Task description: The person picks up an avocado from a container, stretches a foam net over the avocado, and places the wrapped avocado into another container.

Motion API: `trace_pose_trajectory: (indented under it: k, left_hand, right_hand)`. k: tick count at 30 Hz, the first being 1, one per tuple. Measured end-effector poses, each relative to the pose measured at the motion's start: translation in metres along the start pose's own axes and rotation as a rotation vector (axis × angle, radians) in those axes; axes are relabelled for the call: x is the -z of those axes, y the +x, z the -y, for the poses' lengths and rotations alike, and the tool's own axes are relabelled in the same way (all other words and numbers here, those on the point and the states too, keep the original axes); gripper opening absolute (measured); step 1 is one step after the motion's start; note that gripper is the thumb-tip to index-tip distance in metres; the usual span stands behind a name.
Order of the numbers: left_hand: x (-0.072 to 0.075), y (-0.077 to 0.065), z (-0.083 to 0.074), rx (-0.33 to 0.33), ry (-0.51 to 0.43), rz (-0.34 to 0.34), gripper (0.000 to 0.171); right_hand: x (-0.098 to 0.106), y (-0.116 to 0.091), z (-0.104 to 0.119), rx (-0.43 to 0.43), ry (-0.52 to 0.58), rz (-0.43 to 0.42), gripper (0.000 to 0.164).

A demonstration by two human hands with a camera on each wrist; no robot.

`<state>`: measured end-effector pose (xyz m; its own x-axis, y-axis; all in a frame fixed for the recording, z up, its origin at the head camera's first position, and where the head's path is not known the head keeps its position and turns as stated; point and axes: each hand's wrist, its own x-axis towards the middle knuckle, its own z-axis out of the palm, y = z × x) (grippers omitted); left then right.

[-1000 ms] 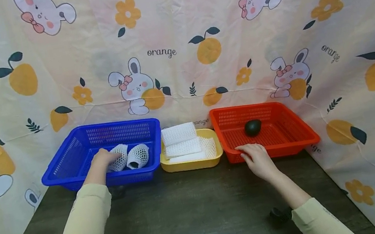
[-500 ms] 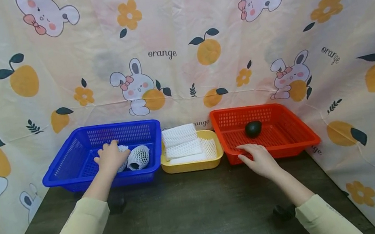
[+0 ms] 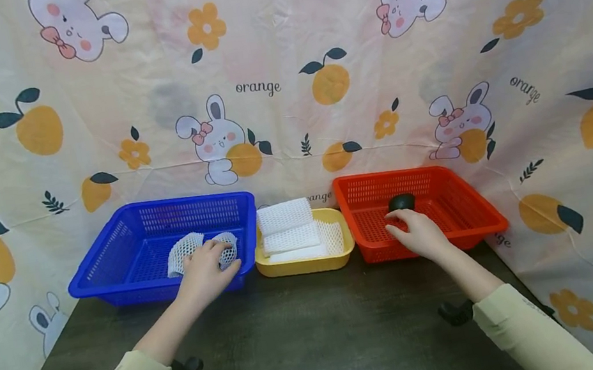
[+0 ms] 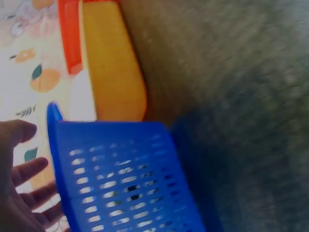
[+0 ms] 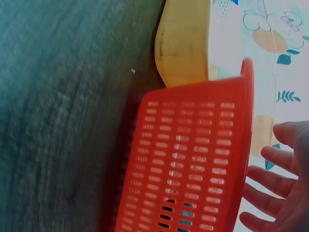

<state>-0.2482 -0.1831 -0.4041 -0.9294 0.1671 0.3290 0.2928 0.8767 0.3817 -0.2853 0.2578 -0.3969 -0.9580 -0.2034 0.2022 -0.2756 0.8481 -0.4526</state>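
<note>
**Fingers apart, nothing clamped**

The left hand (image 3: pixel 207 275) spreads its fingers over the near rim at ten o'clock; the right hand (image 3: pixel 421 235) parts its fingers loosely over the near rim between one and two. Whether any fingertip touches what lies below, I cannot tell.

The printed cloth (image 3: pixel 273 40) hangs just behind the containers, so a long reach toward twelve could meet fabric. The dark table (image 3: pixel 319 330) gives the widest open room, from its middle down to six. At ten sits the blue basket (image 3: pixel 196 210), its floor bare toward nine; between one and two, the red basket (image 3: pixel 383 183), its floor bare toward three. The yellow tray (image 3: pixel 306 266) fits snugly between them at twelve: a sideways sweep could nudge it. Its white foam nets (image 3: pixel 285 216) stand above the rim and might slide if brushed.

In the blue basket lie the outer netted piece (image 3: pixel 185 253) and, partly behind the left hand, the inner netted piece (image 3: pixel 228 241); a low wrist could snag the rim there. Smallest, the dark green fruit (image 3: pixel 401 201) lies in the red basket near the right fingertips; being rounded, it could roll if poked.
</note>
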Motion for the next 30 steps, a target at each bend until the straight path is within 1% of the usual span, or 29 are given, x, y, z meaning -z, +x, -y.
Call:
trace_pose_trajectory:
  k: [2, 5, 9, 12, 18, 24, 27, 30]
  left_hand:
    - [-0.006, -0.006, 0.000, -0.034, 0.011, 0.011, 0.041]
    - [-0.014, -0.012, -0.001, -0.072, 0.001, 0.017, 0.040]
    - [-0.023, -0.017, 0.000, -0.098, -0.017, -0.004, 0.036]
    - [-0.027, -0.020, 0.001, -0.108, -0.028, -0.036, 0.032]
    - [-0.031, -0.024, 0.004, -0.133, -0.030, -0.087, 0.025]
    - [-0.032, -0.023, 0.005, -0.148, -0.047, -0.095, 0.023]
    - [-0.032, -0.022, 0.005, -0.145, -0.063, -0.097, 0.022]
    - [-0.034, -0.023, 0.006, -0.141, -0.054, -0.096, 0.020]
  right_hand:
    - [0.002, 0.003, -0.003, -0.017, 0.006, 0.014, 0.038]
    - [0.007, 0.009, -0.008, -0.029, 0.004, 0.023, 0.039]
    - [0.017, 0.018, -0.014, -0.060, -0.001, 0.036, 0.040]
    - [0.022, 0.024, -0.019, -0.093, -0.002, 0.056, 0.041]
    - [0.027, 0.036, -0.030, -0.135, 0.000, 0.071, 0.043]
    - [0.030, 0.048, -0.040, -0.177, 0.016, 0.077, 0.046]
    - [0.031, 0.053, -0.044, -0.188, 0.006, 0.083, 0.048]
    - [0.031, 0.056, -0.046, -0.203, 0.020, 0.098, 0.051]
